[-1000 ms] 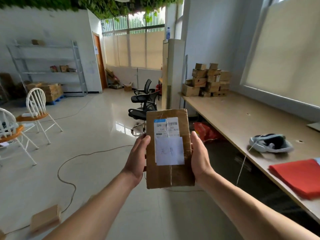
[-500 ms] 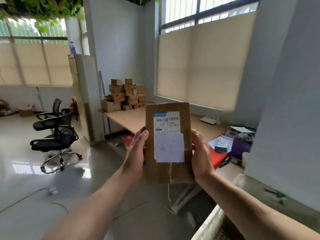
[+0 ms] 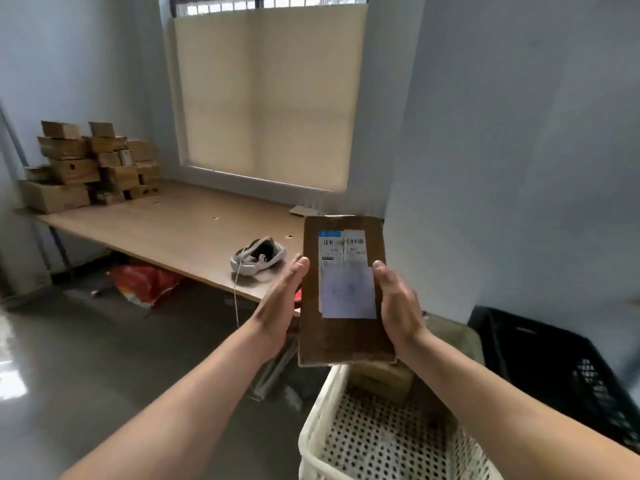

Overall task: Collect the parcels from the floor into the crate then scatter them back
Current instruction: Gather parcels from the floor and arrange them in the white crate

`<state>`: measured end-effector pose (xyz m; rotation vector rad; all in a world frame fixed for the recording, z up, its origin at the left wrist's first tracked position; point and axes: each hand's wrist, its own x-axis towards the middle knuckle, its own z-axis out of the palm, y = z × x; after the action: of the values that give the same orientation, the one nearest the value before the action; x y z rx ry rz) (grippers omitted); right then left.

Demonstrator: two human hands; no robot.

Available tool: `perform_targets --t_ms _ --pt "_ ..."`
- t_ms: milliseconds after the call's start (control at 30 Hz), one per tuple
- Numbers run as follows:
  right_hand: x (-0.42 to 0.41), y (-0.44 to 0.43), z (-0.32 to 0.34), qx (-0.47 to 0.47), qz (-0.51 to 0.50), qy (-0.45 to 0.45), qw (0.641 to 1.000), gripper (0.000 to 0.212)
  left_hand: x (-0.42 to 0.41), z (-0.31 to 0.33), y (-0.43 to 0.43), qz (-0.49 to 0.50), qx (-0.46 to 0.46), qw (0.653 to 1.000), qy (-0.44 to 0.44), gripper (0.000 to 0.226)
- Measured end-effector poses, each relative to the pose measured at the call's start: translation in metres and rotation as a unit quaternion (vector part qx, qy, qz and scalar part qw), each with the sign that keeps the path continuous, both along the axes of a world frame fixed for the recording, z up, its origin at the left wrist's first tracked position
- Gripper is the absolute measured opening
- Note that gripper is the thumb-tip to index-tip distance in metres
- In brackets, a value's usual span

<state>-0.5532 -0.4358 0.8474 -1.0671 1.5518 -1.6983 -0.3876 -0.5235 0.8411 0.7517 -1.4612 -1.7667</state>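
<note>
Parcel (image 3: 343,337) held upright btwn both hands, above white crate (image 3: 313,427).
L hand (image 3: 277,310) fingers (image 3: 298,268) straight, pressed flat on parcel's left edge; R hand (image 3: 398,306) grips right edge, thumb on front. Another box (image 3: 381,379) lies in crate; table (image 3: 173,230) behind.

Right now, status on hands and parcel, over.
Left hand flat against parcel, right hand gripping it. Parcel upright above white crate; another box inside. Path clear.

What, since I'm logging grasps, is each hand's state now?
Left hand: open, pressed flat against the parcel on its left edge.
Right hand: gripping the parcel's right edge.
</note>
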Motion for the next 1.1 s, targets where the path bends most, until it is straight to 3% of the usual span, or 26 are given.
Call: perform_targets --t_ms 100,200,300,367,467,633,767,867,933,1100 --pt "-0.027 0.012 -0.026 0.070 -0.023 0.000 0.997 0.067 -0.025 -0.027 0.006 -0.044 0.037 0.998 -0.032 0.076" --pt "-0.054 0.023 -0.048 0.119 -0.020 -0.010 0.993 0.047 -0.051 -0.053 0.012 -0.080 0.081 0.992 -0.056 0.069" --pt "-0.079 0.027 -0.067 0.165 0.001 -0.013 0.986 0.039 -0.081 -0.077 0.011 -0.091 0.120 0.982 -0.111 0.091" --pt "-0.095 0.027 -0.078 0.183 0.019 -0.010 0.983 0.039 -0.101 -0.093 0.006 -0.081 0.129 0.980 -0.126 0.091" --pt "-0.126 0.020 -0.094 0.230 0.080 -0.018 0.970 0.057 -0.128 -0.110 -0.005 -0.045 0.116 0.981 -0.149 0.064" --pt "-0.187 0.006 -0.118 0.351 0.158 -0.040 0.922 0.081 -0.175 -0.140 -0.033 -0.040 0.115 0.969 -0.215 0.084" --pt "-0.237 -0.011 -0.131 0.406 0.167 -0.049 0.897 0.098 -0.217 -0.143 -0.044 -0.034 0.115 0.965 -0.233 0.037" --pt "-0.263 -0.020 -0.138 0.404 0.176 -0.065 0.895 0.095 -0.239 -0.137 -0.051 -0.027 0.122 0.964 -0.234 0.027" --pt "-0.277 -0.025 -0.146 0.403 0.188 -0.075 0.893 0.091 -0.252 -0.133 -0.055 -0.025 0.124 0.962 -0.240 0.028" --pt "-0.300 -0.035 -0.156 0.383 0.216 -0.089 0.894 0.090 -0.273 -0.138 -0.069 -0.021 0.145 0.953 -0.267 0.060"
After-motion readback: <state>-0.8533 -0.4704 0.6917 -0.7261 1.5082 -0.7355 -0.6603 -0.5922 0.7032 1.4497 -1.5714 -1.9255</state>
